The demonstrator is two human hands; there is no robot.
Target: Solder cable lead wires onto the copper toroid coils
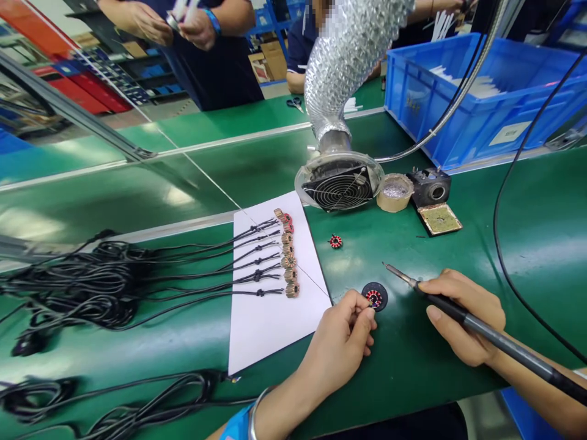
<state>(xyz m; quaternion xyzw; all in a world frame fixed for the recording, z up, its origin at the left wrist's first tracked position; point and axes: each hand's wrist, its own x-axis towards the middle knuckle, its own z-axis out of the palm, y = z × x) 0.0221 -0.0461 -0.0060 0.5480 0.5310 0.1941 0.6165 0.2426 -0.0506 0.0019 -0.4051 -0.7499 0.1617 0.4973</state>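
My right hand (468,318) grips a soldering iron (443,302) like a pen. The iron's bare tip points left, above the bench and apart from the wound coil. My left hand (342,336) is closed in a pinch at the edge of a black disc (381,298). On that disc sits a small ring-shaped coil (373,297) with red segments. A thin solder wire (314,282) slants down from the upper left into my left hand. Tiny coloured wire ends show at its fingertips; which fingers hold them is hidden. Another red-and-black coil (335,242) lies farther back.
A white sheet (257,336) carries a row of coils (290,260) and knotted black cables (206,263). Behind stand a fume extractor (342,186), a tape roll (395,194), an iron stand with sponge (438,219) and a blue crate (426,116). Co-workers' hands (197,29) work beyond.
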